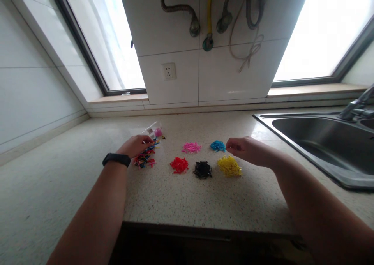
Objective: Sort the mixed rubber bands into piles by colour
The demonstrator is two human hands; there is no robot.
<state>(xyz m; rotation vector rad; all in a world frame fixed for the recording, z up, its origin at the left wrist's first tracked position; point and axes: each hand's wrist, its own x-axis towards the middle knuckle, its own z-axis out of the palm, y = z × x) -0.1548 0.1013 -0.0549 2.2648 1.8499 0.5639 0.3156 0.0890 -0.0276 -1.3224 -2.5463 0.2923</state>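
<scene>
My left hand (138,145), with a dark band on its wrist, reaches over a pile of mixed-colour small thin pieces (145,158), perhaps little bands. Its fingers are pinched together at the pile's far edge; what they grip is hidden. My right hand (241,146) is closed, fingertips curled down just right of a blue pile (217,146); I cannot make out anything in it. Nearest to that hand in front lies a yellow pile (229,166). Pink (192,147), red (179,165) and black (202,169) piles sit between the hands.
A clear plastic bag or pack (152,129) with something pink inside lies behind the mixed pile. At the right a steel sink (263,119) with a faucet (355,107) is set into the speckled counter (175,202). Hoses and a socket (168,71) are on the tiled wall.
</scene>
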